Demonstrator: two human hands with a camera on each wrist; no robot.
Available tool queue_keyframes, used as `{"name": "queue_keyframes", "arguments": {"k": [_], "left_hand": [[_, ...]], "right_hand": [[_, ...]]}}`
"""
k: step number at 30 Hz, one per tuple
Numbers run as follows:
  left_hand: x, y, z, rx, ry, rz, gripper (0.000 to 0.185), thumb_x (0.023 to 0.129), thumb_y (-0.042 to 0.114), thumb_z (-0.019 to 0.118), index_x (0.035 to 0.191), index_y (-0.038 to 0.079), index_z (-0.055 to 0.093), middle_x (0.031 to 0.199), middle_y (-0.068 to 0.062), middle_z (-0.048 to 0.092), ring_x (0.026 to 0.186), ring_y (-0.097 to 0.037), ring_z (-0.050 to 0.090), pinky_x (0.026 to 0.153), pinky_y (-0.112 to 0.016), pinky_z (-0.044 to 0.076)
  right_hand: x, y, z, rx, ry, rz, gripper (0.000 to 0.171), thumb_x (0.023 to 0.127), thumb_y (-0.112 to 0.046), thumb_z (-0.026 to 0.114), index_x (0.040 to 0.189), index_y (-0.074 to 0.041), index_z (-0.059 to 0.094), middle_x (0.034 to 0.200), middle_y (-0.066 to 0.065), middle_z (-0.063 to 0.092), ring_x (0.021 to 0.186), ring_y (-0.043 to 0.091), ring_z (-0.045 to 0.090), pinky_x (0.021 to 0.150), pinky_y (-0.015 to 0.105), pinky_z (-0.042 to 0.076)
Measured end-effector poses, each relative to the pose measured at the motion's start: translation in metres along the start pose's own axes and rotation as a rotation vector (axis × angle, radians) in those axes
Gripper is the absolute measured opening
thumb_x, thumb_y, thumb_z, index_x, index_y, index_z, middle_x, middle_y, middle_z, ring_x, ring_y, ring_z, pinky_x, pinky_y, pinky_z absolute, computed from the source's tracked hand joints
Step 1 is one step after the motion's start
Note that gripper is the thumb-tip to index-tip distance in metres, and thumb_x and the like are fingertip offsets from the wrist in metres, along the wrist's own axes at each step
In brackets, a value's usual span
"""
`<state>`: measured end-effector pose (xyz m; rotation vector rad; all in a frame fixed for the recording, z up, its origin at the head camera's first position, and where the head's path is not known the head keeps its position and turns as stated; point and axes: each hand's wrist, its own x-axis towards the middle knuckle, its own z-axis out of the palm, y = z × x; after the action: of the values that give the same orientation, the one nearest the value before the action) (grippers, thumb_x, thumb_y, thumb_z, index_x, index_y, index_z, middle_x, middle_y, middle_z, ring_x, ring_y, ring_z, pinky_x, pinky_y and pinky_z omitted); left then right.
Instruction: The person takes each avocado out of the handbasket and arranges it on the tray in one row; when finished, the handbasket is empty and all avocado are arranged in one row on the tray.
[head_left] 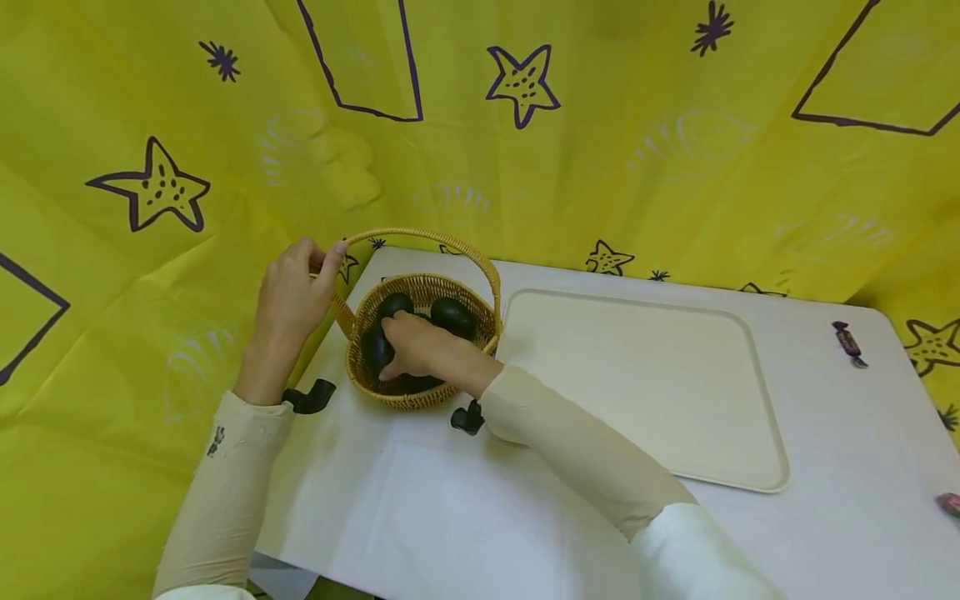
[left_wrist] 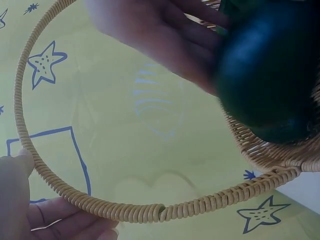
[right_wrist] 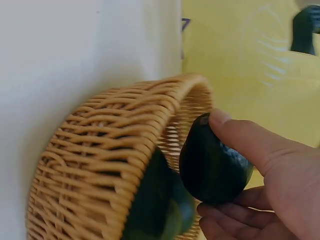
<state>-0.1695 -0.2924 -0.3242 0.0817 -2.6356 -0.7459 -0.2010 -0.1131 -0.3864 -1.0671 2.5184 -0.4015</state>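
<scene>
Right hand point(head_left: 420, 346): reaches down into the wicker basket point(head_left: 424, 398) from the person's side; the right-wrist view shows its fingers point(right_wrist: 240, 132) curled round one dark avocado point(right_wrist: 212, 162) — thumb across the top, the other fingers under it.
Avocado position: inside the basket at its left side, just above the rim in the right-wrist view, touching or nearly touching the other avocados point(head_left: 452, 315) beneath and beside it.
Long axis: roughly upright in the right-wrist view, running along the palm; the head view hides most of it under the hand.
Left hand point(head_left: 292, 296): pinches the handle point(head_left: 420, 237) at its left end, thumb on one side and fingers on the other — it holds no fruit.
Nearer hand: the right, already on the avocado; the left stays outside the rim.
Tray point(head_left: 738, 467): lies flat on the bench point(head_left: 420, 508), just beside the basket on the right-hand side.
</scene>
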Motion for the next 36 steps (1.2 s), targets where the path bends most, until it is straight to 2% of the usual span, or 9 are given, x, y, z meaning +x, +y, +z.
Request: {"name": "queue_keyframes", "arguments": {"k": [4, 12, 19, 23, 26, 31, 36], "left_hand": [[-0.001, 0.001, -0.001, 0.006, 0.000, -0.003, 0.069, 0.109, 0.062, 0.043, 0.108, -0.004, 0.063, 0.107, -0.026, 0.068, 0.106, -0.046, 0.066, 0.091, -0.061, 0.053], [0.000, 0.005, -0.002, -0.002, -0.001, 0.000, 0.067, 0.109, 0.061, 0.044, 0.107, -0.003, 0.063, 0.106, -0.026, 0.068, 0.106, -0.047, 0.066, 0.090, -0.062, 0.052], [-0.003, 0.004, -0.002, -0.001, -0.012, -0.007, 0.068, 0.110, 0.060, 0.042, 0.109, -0.005, 0.063, 0.107, -0.026, 0.066, 0.104, -0.047, 0.064, 0.090, -0.061, 0.052], [-0.003, 0.004, -0.002, 0.002, -0.017, -0.007, 0.070, 0.110, 0.062, 0.041, 0.110, -0.005, 0.063, 0.108, -0.025, 0.066, 0.102, -0.046, 0.064, 0.090, -0.061, 0.051], [-0.003, 0.003, -0.003, 0.003, -0.017, -0.006, 0.071, 0.109, 0.063, 0.041, 0.110, -0.004, 0.062, 0.109, -0.025, 0.066, 0.103, -0.046, 0.064, 0.091, -0.061, 0.051], [-0.002, 0.002, -0.004, 0.009, -0.019, 0.011, 0.067, 0.111, 0.059, 0.042, 0.109, -0.005, 0.062, 0.108, -0.025, 0.066, 0.103, -0.047, 0.064, 0.091, -0.062, 0.052], [-0.002, 0.002, -0.003, -0.004, -0.025, 0.016, 0.065, 0.111, 0.057, 0.042, 0.110, -0.005, 0.063, 0.109, -0.026, 0.067, 0.101, -0.046, 0.064, 0.088, -0.061, 0.052]], "right_hand": [[-0.018, 0.009, -0.012, 0.054, 0.030, -0.028, 0.099, 0.093, -0.045, 0.082, 0.165, 0.000, 0.031, 0.168, 0.021, 0.038, 0.155, 0.032, 0.041, 0.123, 0.040, 0.041], [-0.082, 0.029, -0.028, 0.178, 0.124, -0.088, 0.099, 0.091, -0.037, 0.086, 0.164, 0.003, 0.032, 0.163, 0.021, 0.044, 0.150, 0.034, 0.047, 0.118, 0.043, 0.047], [-0.140, 0.053, -0.038, 0.195, 0.153, -0.066, 0.098, 0.091, -0.037, 0.087, 0.164, 0.000, 0.033, 0.164, 0.016, 0.045, 0.151, 0.031, 0.047, 0.121, 0.045, 0.044], [-0.164, 0.074, -0.044, 0.212, 0.185, -0.058, 0.092, 0.090, -0.035, 0.088, 0.161, -0.002, 0.040, 0.160, 0.014, 0.050, 0.149, 0.032, 0.048, 0.121, 0.049, 0.043], [-0.176, 0.094, -0.050, 0.223, 0.224, -0.067, 0.082, 0.088, -0.032, 0.090, 0.155, -0.004, 0.050, 0.152, 0.014, 0.057, 0.143, 0.033, 0.053, 0.118, 0.052, 0.046], [-0.190, 0.130, -0.059, 0.251, 0.245, 0.014, 0.084, 0.089, -0.033, 0.089, 0.156, -0.003, 0.047, 0.153, 0.017, 0.057, 0.138, 0.039, 0.057, 0.113, 0.056, 0.048], [-0.182, 0.159, -0.052, 0.252, 0.228, 0.066, 0.084, 0.091, -0.030, 0.086, 0.156, 0.005, 0.045, 0.152, 0.026, 0.056, 0.136, 0.045, 0.057, 0.112, 0.058, 0.049]]}}
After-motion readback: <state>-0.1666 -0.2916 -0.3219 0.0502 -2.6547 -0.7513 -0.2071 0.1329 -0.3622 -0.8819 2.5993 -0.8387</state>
